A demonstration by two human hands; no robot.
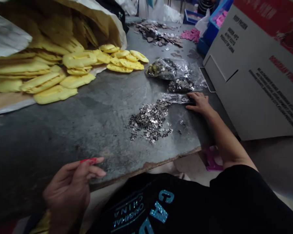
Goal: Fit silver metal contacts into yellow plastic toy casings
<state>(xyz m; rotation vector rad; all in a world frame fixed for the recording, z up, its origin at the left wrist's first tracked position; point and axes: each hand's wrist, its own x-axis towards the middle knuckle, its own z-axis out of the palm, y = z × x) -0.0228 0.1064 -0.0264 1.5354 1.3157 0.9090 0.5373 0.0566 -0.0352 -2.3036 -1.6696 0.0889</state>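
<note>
At the near left, my left hand (70,185) hovers by the table edge, thumb and fingers closed in a pinch around a small red thing (89,161) too unclear to name. My right hand (200,103) reaches across the table, its fingers and thumb around the right end of a small clear plastic bag (177,98). Just left of and below that bag lies a loose pile of small shiny metal pieces (151,120). Behind it, a larger clear plastic bag (171,70) holds more dark, shiny pieces.
Yellow oval foam-like pieces (56,94) spill from a big open sack (122,35) on the left. Flat brown pieces (158,34) and pink pieces (191,35) lie at the back. A large cardboard box (256,81) and blue crates (213,26) stand on the right.
</note>
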